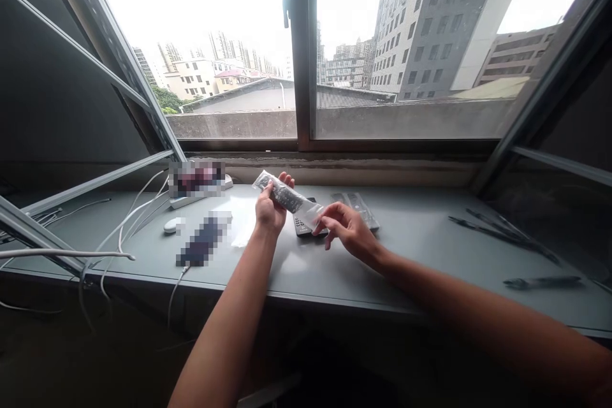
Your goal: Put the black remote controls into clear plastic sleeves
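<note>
My left hand (271, 209) is closed round a dark remote control in a clear plastic bag (287, 195), its thumb pressed on top. The bag slants down to the right above the shelf. At its loose lower end, the thumb and fingers of my right hand (348, 229) pinch the plastic. Partly hidden below the bag, a black remote control (304, 227) with rows of buttons lies on the grey shelf top (325, 280). Behind my right hand is another flat item in clear plastic (358, 205), its kind hard to make out.
On the left are a phone-like blurred object (203, 242), a white rounded piece (171, 225), a white power strip (191, 197) and loose white cables (129, 223). Dark pen-like tools (497, 233) lie on the right. Metal struts (129, 57) flank the window.
</note>
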A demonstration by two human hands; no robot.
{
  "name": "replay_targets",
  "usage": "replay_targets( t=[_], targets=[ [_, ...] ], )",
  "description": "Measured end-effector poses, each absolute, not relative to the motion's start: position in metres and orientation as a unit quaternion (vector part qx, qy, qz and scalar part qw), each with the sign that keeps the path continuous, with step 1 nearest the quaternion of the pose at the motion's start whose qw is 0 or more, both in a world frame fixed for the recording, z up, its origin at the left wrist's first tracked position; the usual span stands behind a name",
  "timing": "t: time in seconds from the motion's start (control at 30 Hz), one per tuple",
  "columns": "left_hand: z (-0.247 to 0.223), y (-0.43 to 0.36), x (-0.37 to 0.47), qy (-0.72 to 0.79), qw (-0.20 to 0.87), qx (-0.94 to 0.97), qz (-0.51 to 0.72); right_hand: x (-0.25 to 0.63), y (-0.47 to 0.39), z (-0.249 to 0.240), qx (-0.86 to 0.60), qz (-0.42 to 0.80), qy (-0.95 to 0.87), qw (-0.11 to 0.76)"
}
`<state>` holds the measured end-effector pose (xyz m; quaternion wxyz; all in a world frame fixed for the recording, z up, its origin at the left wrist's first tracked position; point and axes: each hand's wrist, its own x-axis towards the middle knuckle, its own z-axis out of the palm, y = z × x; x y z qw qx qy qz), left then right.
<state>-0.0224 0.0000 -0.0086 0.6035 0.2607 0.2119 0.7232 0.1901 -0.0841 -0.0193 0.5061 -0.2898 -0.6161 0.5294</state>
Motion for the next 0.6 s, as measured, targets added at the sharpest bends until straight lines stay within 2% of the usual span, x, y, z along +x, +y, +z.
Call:
replay_targets(
  t=[0.13, 0.33, 0.6],
  targets=[
    [-0.005, -0.009, -0.014, 0.193, 0.620, 0.282, 0.706, 0.192, -0.083, -0.017, -0.283, 0.606, -0.558, 0.492],
    [-0.006, -0.026, 0.004, 0.184, 0.673, 0.413, 0.585, 0.189, -0.083, -0.019, -0.313, 0.669, -0.587, 0.331],
    [-0.009, -0.022, 0.001, 0.195, 0.642, 0.429, 0.605, 0.188, -0.087, -0.018, -0.314, 0.681, -0.595, 0.290]
  ],
)
